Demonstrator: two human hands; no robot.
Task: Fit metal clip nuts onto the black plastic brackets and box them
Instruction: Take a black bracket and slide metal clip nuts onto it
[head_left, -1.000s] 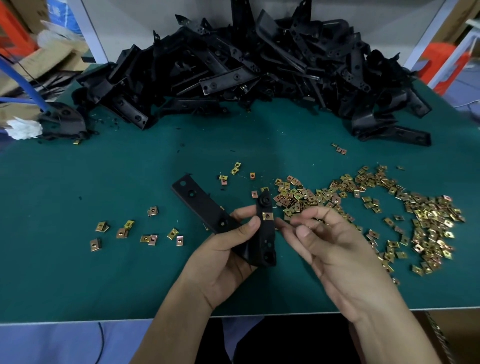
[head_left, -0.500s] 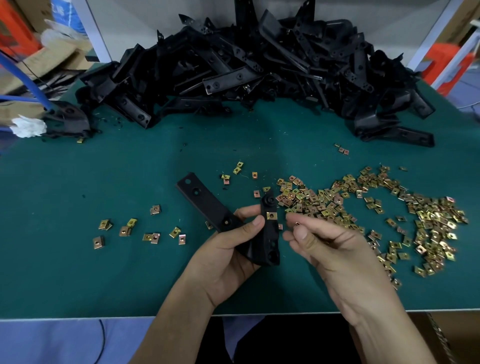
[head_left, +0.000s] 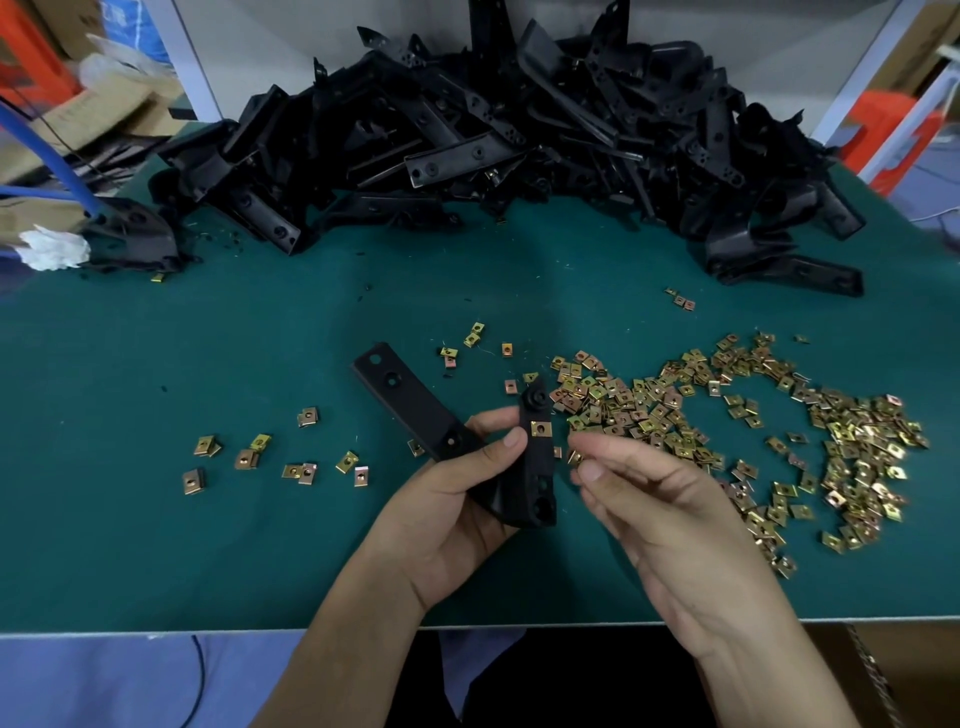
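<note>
Head view: the left hand (head_left: 447, 499) reaches in from the near edge of the green table (head_left: 208, 545). Its fingers are wrapped round the bend of a black bracket (head_left: 535, 478) and the thumb is pressed flat on the front face. The right hand (head_left: 654, 514) sits just beside it, thumb side up and fingers curled in. Its thumb and forefinger pinch what looks like a loose nut (head_left: 575, 457), close to the bracket's right edge but not touching it.

A second ago the right hand's fingers were looser and more spread, with their tips at the bracket. They have since drawn together into the pinch, and a slim gap shows. The left hand and the bracket have barely shifted.

The bracket is a bent, matt black strip held just above the table. One arm slants up to the left with two holes near its end, and the other stands nearly upright with a large hole at the bottom. A gold fitted nut (head_left: 540, 428) is clipped on the upright arm beside the thumb tip. A heap of nuts (head_left: 753, 415) lies to the right, and a pile of brackets (head_left: 519, 130) runs across the back
</note>
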